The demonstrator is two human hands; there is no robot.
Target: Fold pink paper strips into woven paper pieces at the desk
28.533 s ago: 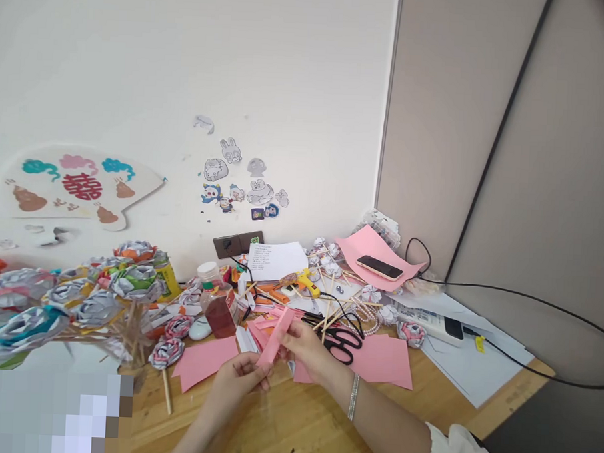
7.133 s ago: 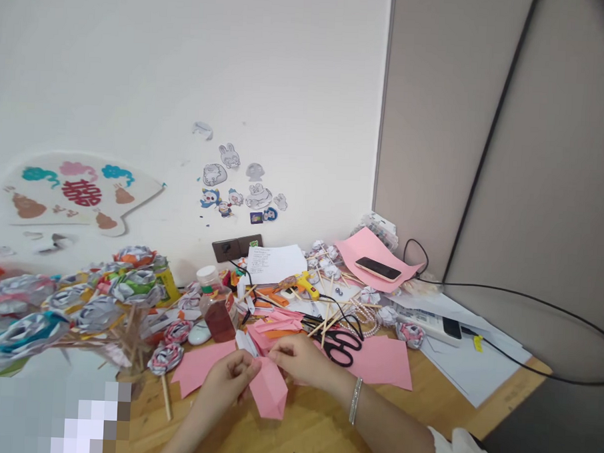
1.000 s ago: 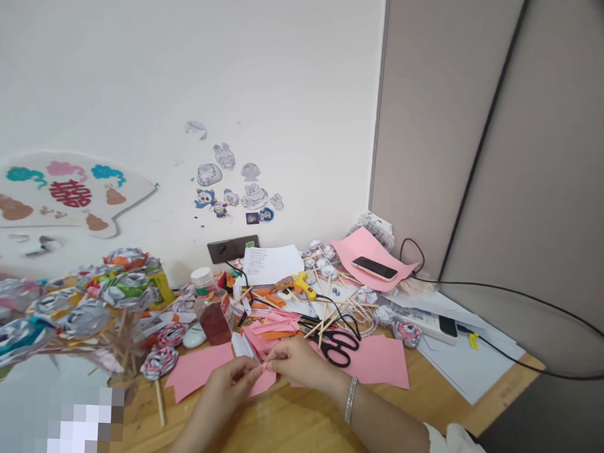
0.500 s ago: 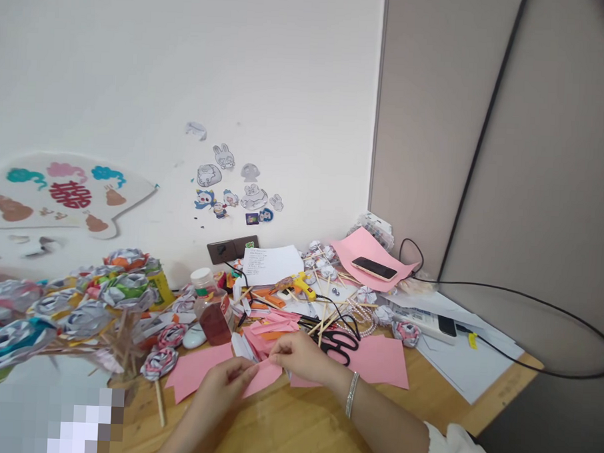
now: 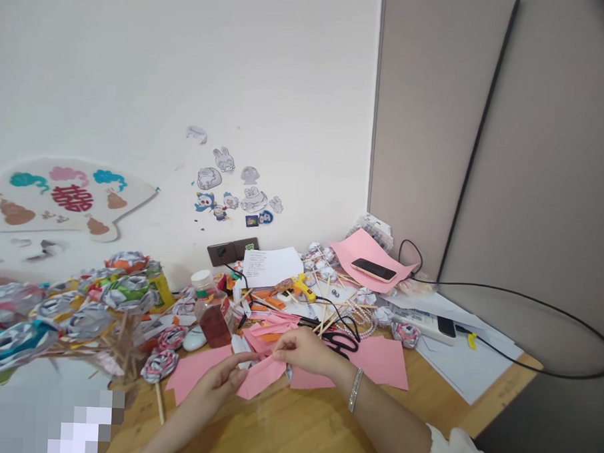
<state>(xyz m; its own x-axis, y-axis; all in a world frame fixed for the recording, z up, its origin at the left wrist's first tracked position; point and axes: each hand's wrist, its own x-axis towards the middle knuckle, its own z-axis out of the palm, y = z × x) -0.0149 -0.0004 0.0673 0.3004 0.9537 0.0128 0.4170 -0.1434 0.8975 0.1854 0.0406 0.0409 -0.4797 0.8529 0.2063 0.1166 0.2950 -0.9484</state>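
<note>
- Folded pink paper [image 5: 261,379] is between the two hands, at the near side of the cluttered bench [image 5: 293,440]; whether its lower edge touches the wood is hard to tell.
- Right hand [image 5: 300,353] pinches the paper's upper edge between thumb and fingertips.
- Left hand [image 5: 221,382] is at the other end, index finger along the top edge and thumb apart from it; I cannot tell whether it grips.
- Folding looks partly done on this piece: it shows a crease, but its shape seems loose and unfinished.
- Just beyond lies a heap of pink strips [image 5: 272,327], apparently folded already.
- Flat pink sheets, one to the left [image 5: 198,370] and one to the right [image 5: 386,364], look unfolded.
- Farther out are scissors [image 5: 341,343], a yellow glue gun [image 5: 305,290] and a bottle [image 5: 214,321].
- At far left, many paper flowers [image 5: 85,317] appear complete.
</note>
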